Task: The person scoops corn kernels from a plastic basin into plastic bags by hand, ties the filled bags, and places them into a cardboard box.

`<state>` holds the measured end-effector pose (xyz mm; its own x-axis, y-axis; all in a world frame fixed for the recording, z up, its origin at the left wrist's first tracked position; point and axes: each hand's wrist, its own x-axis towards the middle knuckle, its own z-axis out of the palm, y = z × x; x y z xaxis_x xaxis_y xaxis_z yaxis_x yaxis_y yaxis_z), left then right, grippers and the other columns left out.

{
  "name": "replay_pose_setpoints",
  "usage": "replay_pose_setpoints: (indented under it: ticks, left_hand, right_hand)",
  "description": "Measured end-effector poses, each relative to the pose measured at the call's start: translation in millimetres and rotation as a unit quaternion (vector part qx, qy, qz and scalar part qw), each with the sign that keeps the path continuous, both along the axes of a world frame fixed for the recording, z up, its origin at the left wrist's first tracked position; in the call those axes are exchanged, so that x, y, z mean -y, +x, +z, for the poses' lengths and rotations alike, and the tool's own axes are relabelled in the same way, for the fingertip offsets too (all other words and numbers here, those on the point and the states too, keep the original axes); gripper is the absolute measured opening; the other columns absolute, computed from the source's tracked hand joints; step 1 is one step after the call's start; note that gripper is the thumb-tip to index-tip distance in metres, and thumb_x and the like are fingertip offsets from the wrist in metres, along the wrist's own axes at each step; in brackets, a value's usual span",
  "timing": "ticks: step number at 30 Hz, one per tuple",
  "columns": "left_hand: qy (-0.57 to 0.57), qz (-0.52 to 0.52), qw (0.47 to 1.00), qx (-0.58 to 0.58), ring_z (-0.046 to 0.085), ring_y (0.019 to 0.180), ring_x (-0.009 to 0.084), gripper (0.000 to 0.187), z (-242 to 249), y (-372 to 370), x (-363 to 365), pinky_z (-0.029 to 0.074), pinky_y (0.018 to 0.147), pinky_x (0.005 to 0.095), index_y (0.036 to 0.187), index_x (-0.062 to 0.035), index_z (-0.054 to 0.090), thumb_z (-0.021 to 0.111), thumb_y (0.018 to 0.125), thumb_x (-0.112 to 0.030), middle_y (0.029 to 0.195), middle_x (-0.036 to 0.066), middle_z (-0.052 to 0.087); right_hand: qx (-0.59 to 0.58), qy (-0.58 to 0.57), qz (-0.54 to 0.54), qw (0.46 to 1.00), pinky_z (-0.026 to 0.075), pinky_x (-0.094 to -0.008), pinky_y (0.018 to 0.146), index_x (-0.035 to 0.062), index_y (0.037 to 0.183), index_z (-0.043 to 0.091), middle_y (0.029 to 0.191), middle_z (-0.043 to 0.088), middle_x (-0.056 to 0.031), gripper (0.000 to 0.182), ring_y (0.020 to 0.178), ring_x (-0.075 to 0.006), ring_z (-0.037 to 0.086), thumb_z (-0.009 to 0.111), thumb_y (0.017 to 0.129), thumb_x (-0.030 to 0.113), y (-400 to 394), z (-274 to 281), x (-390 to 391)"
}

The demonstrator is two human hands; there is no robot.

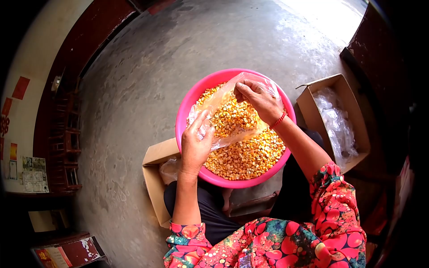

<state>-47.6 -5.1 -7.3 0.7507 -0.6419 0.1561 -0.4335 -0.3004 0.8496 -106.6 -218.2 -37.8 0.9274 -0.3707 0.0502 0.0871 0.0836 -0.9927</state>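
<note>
A pink basin (181, 118) full of yellow corn kernels (248, 158) sits in front of me at my knees. Over the kernels, a clear plastic bag (239, 80) is stretched between my two hands, and corn shows through and inside its wide mouth. My left hand (196, 145) grips the bag's near left side, thumb and fingers on the film. On the far right side, my right hand (259, 100), with a red bracelet at the wrist, has its fingers curled on the bag's edge above the kernels.
To the right stands a cardboard box (315, 114) holding crumpled clear plastic bags (333, 123). Another open cardboard box (154, 196), with some clear plastic inside, is by my left knee. Wooden chairs (66, 143) line the left wall. Grey concrete floor (134, 89) surrounds the basin.
</note>
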Motion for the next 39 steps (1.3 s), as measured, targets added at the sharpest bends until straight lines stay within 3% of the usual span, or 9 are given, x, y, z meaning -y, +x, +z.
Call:
replay_pose_setpoints:
  ticks: [2,6,10,13,15,20,23,32,39]
  left_hand:
    - [0.002,0.001,1.0,0.004,0.055,0.114,0.0289,0.042,0.2,-0.1,-0.3,0.041,0.097,0.0353,0.119,0.0025,0.055,0.06,0.078,0.0,0.118,0.02,0.059]
    - [-0.005,0.001,1.0,0.0,0.055,0.113,0.0292,0.041,-0.1,1.4,-1.0,0.041,0.097,0.0353,0.119,0.0031,0.055,0.059,0.079,0.0,0.118,0.02,0.059]
    - [-0.012,0.003,1.0,-0.016,0.056,0.111,0.0293,0.039,0.9,1.2,-1.6,0.042,0.095,0.0352,0.119,0.0037,0.055,0.058,0.08,-0.001,0.116,0.021,0.06]
    - [-0.01,-0.005,1.0,0.013,0.057,0.11,0.0296,0.038,1.6,2.1,-1.7,0.043,0.094,0.0352,0.118,0.0036,0.055,0.059,0.08,-0.002,0.115,0.021,0.06]
    - [-0.003,-0.002,1.0,0.021,0.057,0.11,0.0299,0.038,-0.1,1.9,-1.4,0.043,0.094,0.0354,0.118,0.0035,0.056,0.059,0.08,-0.002,0.114,0.02,0.061]
    - [-0.004,-0.002,1.0,0.025,0.057,0.109,0.0307,0.038,-3.1,2.7,0.7,0.043,0.094,0.036,0.117,0.0033,0.056,0.06,0.08,-0.003,0.114,0.02,0.061]
    - [-0.001,-0.001,0.999,0.042,0.057,0.109,0.0307,0.038,-1.5,1.7,0.7,0.043,0.094,0.0361,0.117,0.0032,0.056,0.06,0.08,-0.003,0.113,0.02,0.061]
    - [-0.001,0.006,0.999,0.038,0.058,0.109,0.0305,0.039,0.4,1.7,-1.5,0.044,0.093,0.0359,0.117,0.003,0.057,0.062,0.079,-0.004,0.113,0.021,0.061]
    - [0.0,0.005,0.999,0.036,0.058,0.108,0.0308,0.038,-1.2,2.8,-1.1,0.044,0.093,0.036,0.117,0.0027,0.057,0.062,0.079,-0.004,0.113,0.021,0.061]
  right_hand:
    - [0.031,-0.009,-0.004,0.999,0.041,-0.023,0.067,0.006,0.079,0.053,0.072,0.051,0.0008,0.03,0.071,-0.0085,0.049,0.046,0.097,0.029,0.8,-0.2,-0.7]
    - [0.051,-0.035,-0.011,0.998,0.042,-0.0221,0.065,0.0055,0.08,0.054,0.073,0.053,0.0013,0.028,0.069,-0.0076,0.05,0.047,0.096,0.027,1.1,-1.6,-2.2]
    - [0.022,0.068,0.254,0.964,0.045,-0.0221,0.059,0.0029,0.083,0.059,0.072,0.056,0.0017,0.027,0.065,-0.0065,0.053,0.052,0.094,0.026,-14.3,21.8,-14.1]
    - [-0.003,0.034,0.496,0.868,0.048,-0.0232,0.064,-0.0001,0.091,0.062,0.077,0.06,-0.0009,0.025,0.071,-0.0076,0.056,0.053,0.093,0.023,-17.3,24.6,-32.4]
    - [0.015,0.019,0.564,0.825,0.05,-0.0253,0.07,-0.0013,0.098,0.063,0.084,0.064,-0.0035,0.026,0.079,-0.01,0.059,0.052,0.094,0.023,-15.7,8.9,-55.5]
    - [0.142,-0.323,0.35,0.868,0.048,-0.04,0.081,0.0024,0.103,0.062,0.098,0.063,-0.0172,0.024,0.09,-0.0328,0.062,0.058,0.082,0.012,-23.0,-41.5,-102.0]
    - [0.205,-0.481,0.196,0.829,0.048,-0.0445,0.078,0.001,0.096,0.062,0.099,0.061,-0.0187,0.022,0.088,-0.0351,0.061,0.052,0.082,0.015,-17.3,-87.9,-115.9]
    - [0.088,-0.51,0.321,0.793,0.048,-0.0453,0.062,0.003,0.08,0.06,0.078,0.063,-0.0154,0.018,0.07,-0.0348,0.062,0.052,0.082,0.019,-23.3,-68.1,-109.0]
    - [0.039,-0.512,0.359,0.779,0.048,-0.045,0.06,0.0043,0.074,0.061,0.068,0.063,-0.0162,0.021,0.064,-0.0348,0.062,0.054,0.082,0.023,-25.1,-58.7,-107.8]
